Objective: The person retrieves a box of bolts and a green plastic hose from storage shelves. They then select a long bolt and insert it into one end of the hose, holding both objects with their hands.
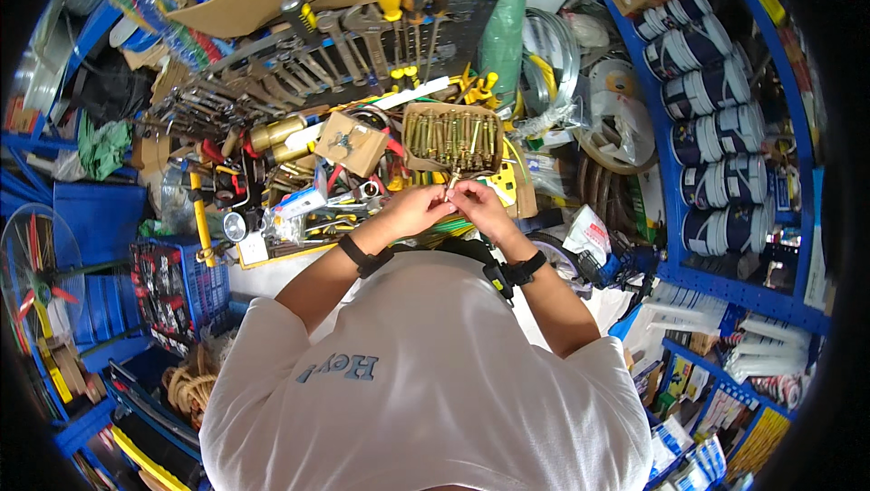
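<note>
Both hands meet in front of my chest, fingertips together around a small brass-coloured expansion bolt (pixel 453 180). My left hand (pixel 415 210) pinches its lower end from the left. From the right, my right hand (pixel 480 206) has its fingers closed on the same piece. Just beyond them stands an open cardboard box (pixel 497 162) filled with several similar expansion bolts (pixel 451 136), mostly lined up side by side. A smaller cardboard box (pixel 353 144) with a few small metal pieces on top lies to its left. Fingers partly hide the held bolt.
Wrenches (pixel 340 51) and screwdrivers (pixel 388 1) line a rack at the back. A yellow-handled hammer (pixel 199 210) and loose tools crowd the bench's left. White-and-dark buckets (pixel 720 180) fill a blue shelf on the right. A fan (pixel 41 264) stands far left, near a blue basket (pixel 207 282).
</note>
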### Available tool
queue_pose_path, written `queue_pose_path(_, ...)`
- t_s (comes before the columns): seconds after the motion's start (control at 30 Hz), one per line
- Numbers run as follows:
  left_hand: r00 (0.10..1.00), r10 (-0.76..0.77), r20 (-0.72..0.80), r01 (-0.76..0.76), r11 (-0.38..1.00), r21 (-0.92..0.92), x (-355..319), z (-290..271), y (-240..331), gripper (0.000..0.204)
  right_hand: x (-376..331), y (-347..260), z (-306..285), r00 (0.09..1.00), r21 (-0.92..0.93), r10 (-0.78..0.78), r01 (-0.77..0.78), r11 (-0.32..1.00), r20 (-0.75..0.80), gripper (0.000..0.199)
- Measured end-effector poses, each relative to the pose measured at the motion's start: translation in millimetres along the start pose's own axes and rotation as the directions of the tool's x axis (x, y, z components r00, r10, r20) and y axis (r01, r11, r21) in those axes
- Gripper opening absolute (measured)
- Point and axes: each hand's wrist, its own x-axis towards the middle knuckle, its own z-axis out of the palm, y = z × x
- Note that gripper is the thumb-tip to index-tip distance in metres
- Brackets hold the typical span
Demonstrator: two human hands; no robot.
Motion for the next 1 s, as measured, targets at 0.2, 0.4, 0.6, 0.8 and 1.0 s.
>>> queue_pose_path(0.2, 0.967, -0.228, 0.109, 0.229, 0.973, 0.005, 47, -29, -11, 0.038, -26, 6, -12, 0.979, 0.027, -0.053, 0.060, 0.998, -0.195, 0.014)
queue_pose_path(0.4, 0.956, -0.291, 0.042, 0.208, 0.772, 0.600, 109, -67, -46, 0.020, -57, 8, -18, 0.965, 0.107, -0.038, 0.067, 0.992, -0.259, 0.015)
queue_pose_path(0.6, 0.811, -0.577, 0.093, 0.348, 0.604, 0.717, 135, -50, -55, 0.030, -78, 16, -24, 0.947, 0.161, -0.055, 0.111, 0.981, -0.317, 0.014)
queue_pose_path(0.8, 0.733, -0.618, 0.283, 0.062, 0.475, 0.878, 160, -38, -100, 0.013, -84, 13, -23, 0.943, 0.160, -0.061, 0.119, 0.980, -0.328, 0.015)
queue_pose_path(1.0, 0.710, -0.666, 0.231, 0.271, 0.560, 0.783, 147, -43, -39, 0.015, -84, 15, -33, 0.934, 0.162, -0.087, 0.152, 0.975, -0.348, 0.015)
